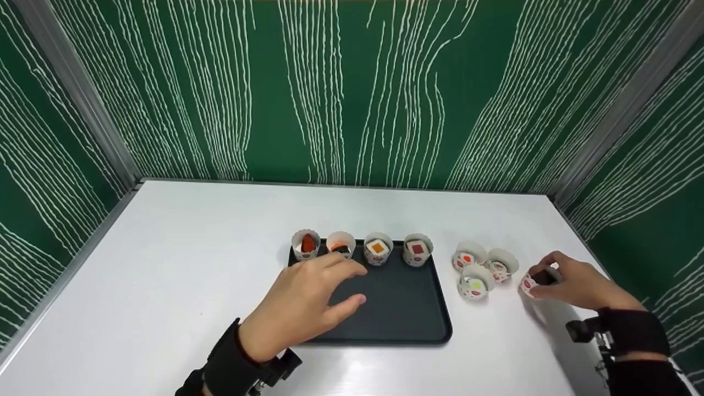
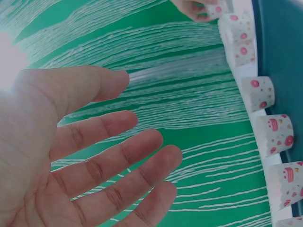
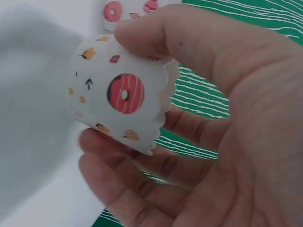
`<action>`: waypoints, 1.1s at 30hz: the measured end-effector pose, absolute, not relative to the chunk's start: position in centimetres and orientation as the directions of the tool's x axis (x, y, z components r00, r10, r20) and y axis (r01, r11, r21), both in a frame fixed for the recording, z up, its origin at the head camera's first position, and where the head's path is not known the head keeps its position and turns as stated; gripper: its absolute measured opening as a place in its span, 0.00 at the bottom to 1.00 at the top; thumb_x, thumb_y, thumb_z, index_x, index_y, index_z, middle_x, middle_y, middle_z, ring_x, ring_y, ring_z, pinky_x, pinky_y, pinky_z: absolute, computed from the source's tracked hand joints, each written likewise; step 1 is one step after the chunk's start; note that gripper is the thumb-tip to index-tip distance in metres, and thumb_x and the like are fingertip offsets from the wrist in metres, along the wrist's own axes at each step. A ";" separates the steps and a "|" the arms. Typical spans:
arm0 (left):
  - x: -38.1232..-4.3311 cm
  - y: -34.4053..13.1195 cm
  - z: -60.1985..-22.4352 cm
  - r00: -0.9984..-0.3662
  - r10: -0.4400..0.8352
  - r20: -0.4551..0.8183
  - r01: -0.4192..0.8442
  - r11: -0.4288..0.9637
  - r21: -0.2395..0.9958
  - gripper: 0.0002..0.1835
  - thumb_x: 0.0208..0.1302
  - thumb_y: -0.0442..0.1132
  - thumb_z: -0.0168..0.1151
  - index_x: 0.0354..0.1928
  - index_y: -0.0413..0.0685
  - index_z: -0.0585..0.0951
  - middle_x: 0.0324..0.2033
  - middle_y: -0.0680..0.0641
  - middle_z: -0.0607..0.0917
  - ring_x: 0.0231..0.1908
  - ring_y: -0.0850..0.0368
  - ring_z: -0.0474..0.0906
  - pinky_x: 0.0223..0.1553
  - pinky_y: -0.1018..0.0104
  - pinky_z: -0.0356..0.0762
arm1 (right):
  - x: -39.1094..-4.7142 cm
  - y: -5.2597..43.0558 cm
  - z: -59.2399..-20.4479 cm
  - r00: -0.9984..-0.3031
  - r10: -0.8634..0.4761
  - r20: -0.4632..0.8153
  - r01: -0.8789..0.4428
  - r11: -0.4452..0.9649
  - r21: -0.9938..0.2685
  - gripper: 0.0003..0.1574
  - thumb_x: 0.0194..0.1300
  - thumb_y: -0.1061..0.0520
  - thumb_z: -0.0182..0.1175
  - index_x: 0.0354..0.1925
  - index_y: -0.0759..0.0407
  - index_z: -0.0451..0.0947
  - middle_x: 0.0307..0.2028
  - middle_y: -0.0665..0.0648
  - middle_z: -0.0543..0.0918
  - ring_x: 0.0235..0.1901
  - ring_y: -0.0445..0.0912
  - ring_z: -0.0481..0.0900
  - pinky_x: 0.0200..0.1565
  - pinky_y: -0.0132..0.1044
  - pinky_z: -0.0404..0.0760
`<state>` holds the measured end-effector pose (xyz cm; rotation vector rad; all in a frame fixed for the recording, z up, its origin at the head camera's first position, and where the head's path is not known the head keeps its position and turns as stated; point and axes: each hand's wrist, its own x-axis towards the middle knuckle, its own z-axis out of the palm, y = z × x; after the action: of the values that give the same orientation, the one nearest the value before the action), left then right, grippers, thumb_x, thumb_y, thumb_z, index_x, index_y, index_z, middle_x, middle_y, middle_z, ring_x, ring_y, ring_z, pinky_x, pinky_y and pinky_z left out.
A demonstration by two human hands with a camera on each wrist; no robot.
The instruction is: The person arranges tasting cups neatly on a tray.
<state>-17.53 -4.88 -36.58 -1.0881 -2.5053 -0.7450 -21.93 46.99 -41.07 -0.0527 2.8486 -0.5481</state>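
Held cup: one white paper cup (image 1: 528, 284), printed with pink doughnuts, scalloped at the rim, dark filling (image 1: 544, 276). Location: in the right hand (image 1: 586, 285), pinched between thumb and curled fingers; well to the right of the left hand (image 1: 305, 300).

Left hand: over the left part of a dark tray (image 1: 396, 316), palm empty, fingers spread, thumb apart from them.

Loose cups, three, just left of the right hand: one with an orange-red spot (image 1: 467, 250), one with a yellow-green spot (image 1: 474, 287), one with a filling hard to make out (image 1: 503, 263).

Row of four cups along the tray's far rim, beyond the left hand: red-filled cup (image 1: 306, 250), orange-and-black cup (image 1: 340, 239), orange-topped cup (image 1: 378, 250), dark-red-topped cup (image 1: 417, 252).

Obscured: front of the orange-and-black cup, behind the left hand's knuckles; the tray's near-left corner, under that hand; the held cup's filling, out of sight from the right wrist. Whether its base meets the tabletop (image 1: 181, 264): cannot tell.

Edges: the tabletop's right edge passes close beyond the right hand; bare tray lies right of the left hand's fingertips; white surface runs leftward from the left hand; green wall (image 1: 357, 104) stands ahead of both hands.
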 end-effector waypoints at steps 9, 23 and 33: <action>-17.6 -5.0 -36.5 -0.665 0.575 0.476 0.742 0.580 0.336 0.19 0.68 0.46 0.75 0.58 0.51 0.86 0.50 0.49 0.90 0.49 0.54 0.89 0.46 0.55 0.89 | -20.4 46.7 -39.4 -0.983 -0.096 -0.157 -0.028 0.922 -0.385 0.33 0.69 0.43 0.72 0.59 0.62 0.75 0.43 0.56 0.89 0.36 0.44 0.78 0.38 0.36 0.74; -17.5 -5.0 -36.4 -0.669 0.565 0.483 0.738 0.582 0.342 0.21 0.68 0.46 0.75 0.60 0.51 0.85 0.53 0.47 0.90 0.50 0.53 0.90 0.46 0.54 0.89 | -18.2 43.7 -36.2 -0.998 -0.061 -0.030 -0.045 0.919 -0.391 0.36 0.67 0.39 0.75 0.60 0.60 0.75 0.39 0.54 0.90 0.34 0.40 0.82 0.34 0.34 0.76; -17.5 -5.1 -36.2 -0.677 0.557 0.481 0.732 0.581 0.356 0.26 0.68 0.46 0.75 0.67 0.52 0.82 0.53 0.48 0.90 0.44 0.59 0.88 0.42 0.58 0.88 | -17.5 40.0 -34.4 -0.992 -0.118 0.046 -0.126 0.893 -0.431 0.33 0.67 0.42 0.75 0.61 0.55 0.75 0.38 0.54 0.89 0.29 0.35 0.84 0.29 0.34 0.76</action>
<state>-17.47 -5.11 -36.15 -1.0524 -2.4980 -0.7750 -17.46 40.04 -34.40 -0.1982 3.0745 -0.7018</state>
